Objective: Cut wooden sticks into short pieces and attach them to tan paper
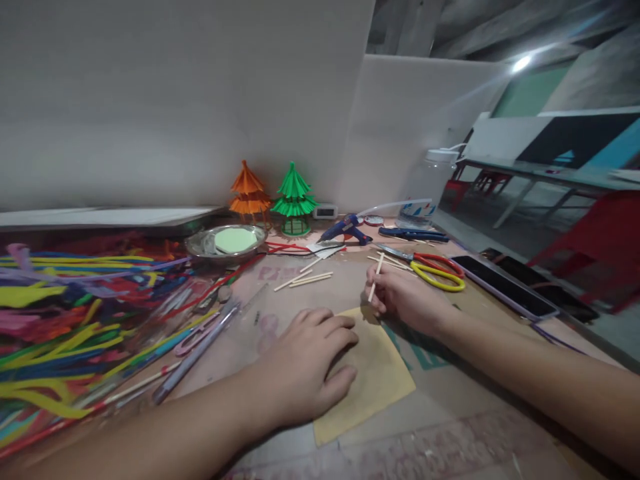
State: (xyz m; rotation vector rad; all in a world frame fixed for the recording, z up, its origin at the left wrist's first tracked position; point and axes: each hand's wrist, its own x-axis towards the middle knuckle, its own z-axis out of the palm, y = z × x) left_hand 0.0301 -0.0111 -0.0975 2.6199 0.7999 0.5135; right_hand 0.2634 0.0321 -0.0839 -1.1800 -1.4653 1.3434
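Note:
My left hand (320, 360) lies spread on the left part of a yellow square sheet (380, 380), palm down with the fingers apart. Just beyond the sheet's far corner, my right hand (395, 293) pinches a short pale wooden stick (376, 277), held tilted. More such sticks (311, 280) lie loose on the cardboard ahead of my left hand, and others (390, 261) lie beside my right hand. Scissors (437, 270) with red and yellow handles rest right behind my right hand.
Colourful pipe cleaners (65, 340) pile up on the left. Behind stand a metal dish (193, 248), orange (246, 190) and green (294, 197) tree-shaped crafts, a glue gun (345, 230), pliers (413, 234) and a plastic bottle (425, 187). A phone (505, 287) lies at right.

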